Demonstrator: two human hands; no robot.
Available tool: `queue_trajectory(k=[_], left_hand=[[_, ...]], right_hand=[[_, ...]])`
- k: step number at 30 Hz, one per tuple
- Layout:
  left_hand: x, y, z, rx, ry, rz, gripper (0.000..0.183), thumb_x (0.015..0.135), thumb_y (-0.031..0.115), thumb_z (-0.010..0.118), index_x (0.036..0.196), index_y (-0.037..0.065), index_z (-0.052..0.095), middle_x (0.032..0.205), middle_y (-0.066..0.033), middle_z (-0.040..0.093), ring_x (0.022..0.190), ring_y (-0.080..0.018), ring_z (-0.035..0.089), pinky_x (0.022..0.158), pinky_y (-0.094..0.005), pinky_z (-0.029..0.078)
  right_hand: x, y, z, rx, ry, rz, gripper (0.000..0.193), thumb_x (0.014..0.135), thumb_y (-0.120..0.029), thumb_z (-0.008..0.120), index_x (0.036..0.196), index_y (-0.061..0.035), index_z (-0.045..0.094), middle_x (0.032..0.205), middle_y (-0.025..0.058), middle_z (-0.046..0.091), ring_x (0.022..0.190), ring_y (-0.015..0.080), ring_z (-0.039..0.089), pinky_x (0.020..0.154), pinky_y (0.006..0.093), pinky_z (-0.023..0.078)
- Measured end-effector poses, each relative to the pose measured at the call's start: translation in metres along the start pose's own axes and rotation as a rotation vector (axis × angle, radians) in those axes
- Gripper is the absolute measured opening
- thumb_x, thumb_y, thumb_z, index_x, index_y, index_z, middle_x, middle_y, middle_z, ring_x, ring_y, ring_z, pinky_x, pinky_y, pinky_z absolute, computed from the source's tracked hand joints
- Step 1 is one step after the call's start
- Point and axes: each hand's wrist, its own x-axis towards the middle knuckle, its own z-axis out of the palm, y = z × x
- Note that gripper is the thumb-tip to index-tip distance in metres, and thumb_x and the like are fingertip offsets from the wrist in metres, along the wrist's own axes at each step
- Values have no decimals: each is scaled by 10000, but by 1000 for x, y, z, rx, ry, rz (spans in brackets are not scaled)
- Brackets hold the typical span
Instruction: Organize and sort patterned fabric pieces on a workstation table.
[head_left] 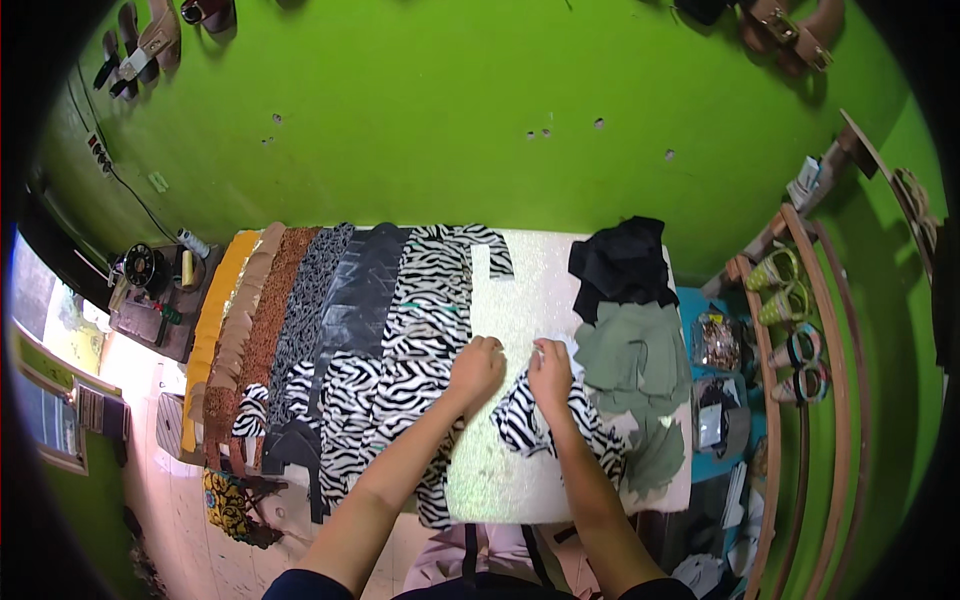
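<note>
Over the pale tabletop [500,440], my left hand [478,368] is closed with its fingers curled, beside the long strip of overlapping zebra-print pieces [432,340]. Whatever it may hold is too small to make out. A short way to its right, my right hand [550,372] is also closed, its fingertips pinched together. Under and around that hand lie loose zebra-print pieces [515,418], and something whitish shows behind its fingers. I cannot tell what is in the pinch. Beyond my hands, a small white piece [480,262] lies against the zebra-print strip.
Rows of overlapping yellow [215,320], tan, brown, grey-patterned and black pieces [358,290] cover the left side. Black cloth [622,262] and olive-green cloth [635,355] lie at the right. A wooden rack [810,400] holds sandals [785,303]; a green wall [400,130] stands behind.
</note>
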Motion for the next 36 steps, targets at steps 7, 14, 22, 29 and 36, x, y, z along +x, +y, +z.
queue_trajectory(k=[7, 14, 22, 29, 36], left_hand=[[-74, 33, 22, 149, -198, -127, 645, 676, 377, 689, 1148, 12, 443, 1037, -193, 471, 937, -340, 503, 782, -389, 452], [-94, 53, 30, 259, -131, -177, 802, 599, 408, 747, 1173, -39, 412, 1054, -196, 455, 950, -347, 497, 793, -386, 448], [-114, 68, 32, 179, -10, -224, 678, 626, 306, 726, 1155, 1, 432, 1033, -183, 465, 916, -338, 513, 764, -393, 453], [-133, 86, 8, 83, 213, -96, 586, 647, 211, 659, 1134, -25, 433, 911, -199, 513, 841, -342, 517, 746, -405, 427], [-201, 65, 0, 211, 95, -193, 584, 675, 304, 649, 1112, -32, 458, 909, -207, 524, 824, -328, 554, 696, -385, 468]], right_hand=[[-75, 12, -49, -428, -82, 31, 456, 698, -162, 646, 1099, -11, 489, 1011, 143, 468, 984, 308, 446, 814, 392, 385], [-73, 25, -63, -264, -93, 226, 539, 671, -160, 708, 1108, 29, 455, 1052, 195, 449, 1005, 358, 463, 841, 400, 411], [-75, 8, -93, -170, -137, 187, 458, 684, -235, 687, 1045, -5, 522, 1054, 169, 500, 988, 358, 493, 812, 410, 427], [-96, -16, -112, -218, 94, -98, 458, 692, -293, 674, 1051, -38, 548, 972, 107, 537, 935, 296, 507, 805, 399, 388], [-156, -21, -103, -323, -218, -18, 469, 712, -386, 636, 996, -20, 566, 904, 133, 573, 862, 284, 556, 769, 398, 403]])
